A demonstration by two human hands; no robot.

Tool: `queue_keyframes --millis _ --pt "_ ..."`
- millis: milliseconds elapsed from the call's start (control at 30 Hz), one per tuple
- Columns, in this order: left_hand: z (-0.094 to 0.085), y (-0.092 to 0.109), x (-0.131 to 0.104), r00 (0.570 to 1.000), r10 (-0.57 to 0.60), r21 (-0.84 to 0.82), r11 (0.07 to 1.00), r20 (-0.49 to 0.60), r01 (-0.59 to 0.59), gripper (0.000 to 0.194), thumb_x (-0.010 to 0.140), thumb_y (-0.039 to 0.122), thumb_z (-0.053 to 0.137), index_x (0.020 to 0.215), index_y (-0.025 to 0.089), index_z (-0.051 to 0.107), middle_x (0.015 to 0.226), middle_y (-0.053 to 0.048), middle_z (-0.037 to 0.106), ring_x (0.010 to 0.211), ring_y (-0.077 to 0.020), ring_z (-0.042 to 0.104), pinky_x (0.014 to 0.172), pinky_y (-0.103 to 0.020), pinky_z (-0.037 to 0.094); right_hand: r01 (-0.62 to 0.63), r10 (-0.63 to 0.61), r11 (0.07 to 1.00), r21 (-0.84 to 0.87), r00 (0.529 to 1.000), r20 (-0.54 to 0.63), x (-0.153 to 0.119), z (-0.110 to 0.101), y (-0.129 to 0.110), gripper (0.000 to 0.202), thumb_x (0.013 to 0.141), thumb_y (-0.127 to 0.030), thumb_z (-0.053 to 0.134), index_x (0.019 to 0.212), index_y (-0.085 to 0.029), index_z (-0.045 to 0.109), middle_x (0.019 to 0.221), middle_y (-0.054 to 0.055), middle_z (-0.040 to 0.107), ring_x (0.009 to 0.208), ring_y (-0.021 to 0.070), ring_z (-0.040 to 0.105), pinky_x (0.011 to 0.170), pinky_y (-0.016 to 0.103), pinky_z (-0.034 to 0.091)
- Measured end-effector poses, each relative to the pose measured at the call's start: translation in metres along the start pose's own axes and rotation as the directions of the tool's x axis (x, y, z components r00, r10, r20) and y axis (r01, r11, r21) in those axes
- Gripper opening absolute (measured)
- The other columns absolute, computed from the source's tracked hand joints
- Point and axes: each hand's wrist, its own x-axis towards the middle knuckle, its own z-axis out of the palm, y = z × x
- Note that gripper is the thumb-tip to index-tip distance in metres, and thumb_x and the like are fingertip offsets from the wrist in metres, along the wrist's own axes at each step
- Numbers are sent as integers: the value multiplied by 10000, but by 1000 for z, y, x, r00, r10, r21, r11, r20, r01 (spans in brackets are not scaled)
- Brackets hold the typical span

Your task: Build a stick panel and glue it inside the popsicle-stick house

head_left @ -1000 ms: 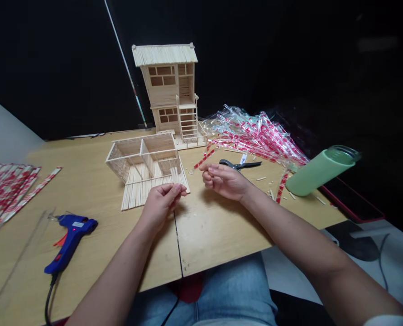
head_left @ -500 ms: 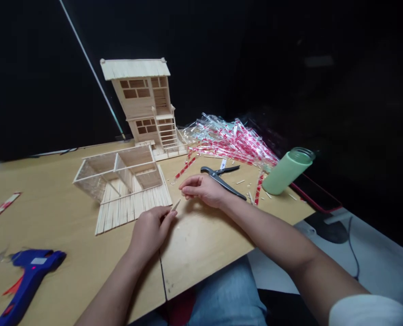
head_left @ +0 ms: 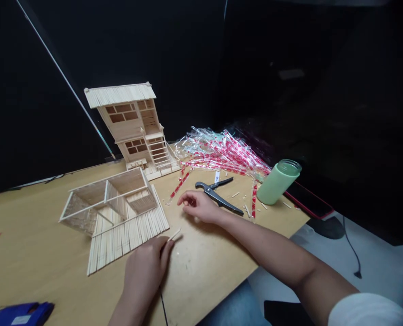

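My left hand (head_left: pixel 144 268) pinches a short wooden stick (head_left: pixel 174 234) between thumb and forefinger, its pale tip poking out to the right. My right hand (head_left: pixel 199 206) hovers over the table with curved fingers apart and nothing visible in them. Just beyond it lie dark-handled cutting pliers (head_left: pixel 222 199). Left of both hands sits an unroofed model room (head_left: pixel 108 199) made of sticks, with a slatted floor (head_left: pixel 120 242) reaching towards my left hand. Behind it a two-storey stick model house (head_left: pixel 130 131) with a roof and ladder stands at the back.
A heap of red-and-clear plastic wrappers (head_left: pixel 225 149) covers the back right. A green bottle (head_left: pixel 279 182) stands near a phone (head_left: pixel 312 199) at the right edge. Stick offcuts (head_left: pixel 247 210) lie about the pliers. A blue glue gun (head_left: pixel 21 313) is partly cut off at lower left.
The view has shifted, so the table items sit lower and further left. My right hand has opened a little and drawn apart from the stick, which stays in my left hand.
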Motion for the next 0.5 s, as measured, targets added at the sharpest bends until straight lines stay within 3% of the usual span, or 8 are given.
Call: queue_keyframes --millis 133,267,367,500 --pt "1 0 0 999 -32 78 996 -4 33 369 1013 400 384 1061 284 731 960 -66 768 875 -253 719 694 -299 434 65 -74 973 -221 997 -34 0 4 -1 105 773 -104 654 819 -177 714 734 2 642 665 130 555 645 253 422" --pt "3 2 0 999 -41 177 983 21 37 354 1017 358 392 1127 302 724 923 -57 757 827 -235 722 648 -286 439 128 -144 937 -325 989 -26 2 -2 -1 109 825 -122 644 810 -197 721 831 43 726 774 172 637 729 288 459" --pt "4 2 0 999 -39 213 977 23 33 332 1011 302 422 1169 309 715 931 -52 753 827 -217 725 656 -272 453 116 -156 901 -419 986 -61 11 -25 4 163 880 -147 593 904 -224 734 915 50 750 858 193 667 813 326 462" --pt "2 0 -1 998 -44 205 978 52 33 324 1011 309 430 1157 330 719 899 -37 745 802 -220 727 642 -280 460 -71 -88 882 -467 947 -310 42 -77 15 88 797 -167 688 757 -244 704 830 60 694 871 257 637 786 374 434"
